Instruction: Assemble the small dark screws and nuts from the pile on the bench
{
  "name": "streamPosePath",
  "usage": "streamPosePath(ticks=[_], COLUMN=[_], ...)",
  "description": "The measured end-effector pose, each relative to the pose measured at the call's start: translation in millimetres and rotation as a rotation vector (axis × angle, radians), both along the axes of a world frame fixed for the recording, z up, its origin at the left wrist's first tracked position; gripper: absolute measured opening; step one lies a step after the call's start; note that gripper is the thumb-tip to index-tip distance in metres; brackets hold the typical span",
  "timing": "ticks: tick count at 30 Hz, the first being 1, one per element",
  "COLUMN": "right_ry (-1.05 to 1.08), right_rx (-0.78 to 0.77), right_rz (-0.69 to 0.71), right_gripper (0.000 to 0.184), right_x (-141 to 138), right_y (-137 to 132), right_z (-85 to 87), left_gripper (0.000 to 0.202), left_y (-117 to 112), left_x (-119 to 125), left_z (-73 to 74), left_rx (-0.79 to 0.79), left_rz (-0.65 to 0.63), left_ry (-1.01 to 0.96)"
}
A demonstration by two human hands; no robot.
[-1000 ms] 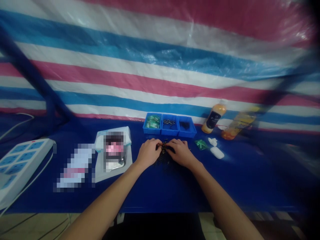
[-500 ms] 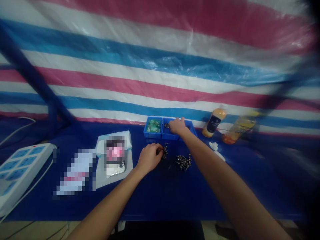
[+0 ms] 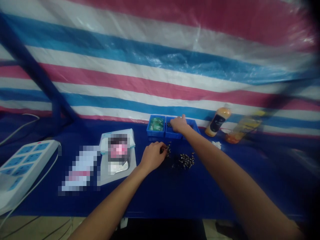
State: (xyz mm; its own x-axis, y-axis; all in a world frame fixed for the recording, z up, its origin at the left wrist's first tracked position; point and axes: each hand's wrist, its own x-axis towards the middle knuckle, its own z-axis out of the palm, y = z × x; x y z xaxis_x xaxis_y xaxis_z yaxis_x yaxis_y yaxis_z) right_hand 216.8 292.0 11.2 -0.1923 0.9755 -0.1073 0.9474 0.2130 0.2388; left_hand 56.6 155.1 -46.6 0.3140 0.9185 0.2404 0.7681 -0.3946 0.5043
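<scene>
My left hand [image 3: 151,156] rests on the dark blue tabletop, its fingertips closed against a small cluster of dark metal screws [image 3: 168,150]. To its right lies a loose pile of similar screws [image 3: 186,160], touched by neither hand. My right hand [image 3: 179,124] reaches over the blue divided parts tray [image 3: 156,135], its fingers at the middle compartment. That compartment holds small metal parts [image 3: 169,124], mostly hidden by the hand. Green packets [image 3: 156,124] fill the left compartment. The right compartment is largely hidden behind my hand.
A white power strip [image 3: 25,166] with a cable sits at the left. Pixelated items lie on a grey sheet [image 3: 130,166] left of my hands. An orange bottle [image 3: 217,121], a blurred yellow bottle [image 3: 243,128] and a small white item [image 3: 217,144] stand to the right. A striped plastic sheet hangs behind.
My right hand has moved away from the screws to the tray, uncovering a loose pile. My left hand has stayed near the small cluster. The view has shifted slightly.
</scene>
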Motion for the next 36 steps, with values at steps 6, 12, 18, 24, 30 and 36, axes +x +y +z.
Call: streamPosePath(ticks=[6,12,18,24,30,36], right_ry=[0.051,0.136,0.453,0.592,0.76,0.666], right_rx=[0.005,0.027,0.157,0.317,0.163,0.073], right_rz=[-0.046,-0.054,-0.147,-0.248,0.119,0.137], right_gripper=[0.031,0.031,0.029,0.032,0.025,0.022], right_x=[9,13,54,88,56,24], right_y=[2,2,1,-18,-91,-151], right_z=[-5.6,-2.2,26.9,36.8,13.3,-32.3], left_gripper=[0.016,0.016,0.019,0.025,0.029,0.025], left_y=[1,0,1,2,3,3], left_x=[0,0,0,0,0,-1], left_z=[-2.1,-0.8,-3.5,-3.6,-4.2,-3.9], left_rx=[0.009,0.003,0.003,-0.009,0.013,0.013], left_rz=[-0.006,-0.005,0.0,0.008,-0.007,0.005], left_ry=[0.004,0.0,0.001,0.014,0.014,-0.026])
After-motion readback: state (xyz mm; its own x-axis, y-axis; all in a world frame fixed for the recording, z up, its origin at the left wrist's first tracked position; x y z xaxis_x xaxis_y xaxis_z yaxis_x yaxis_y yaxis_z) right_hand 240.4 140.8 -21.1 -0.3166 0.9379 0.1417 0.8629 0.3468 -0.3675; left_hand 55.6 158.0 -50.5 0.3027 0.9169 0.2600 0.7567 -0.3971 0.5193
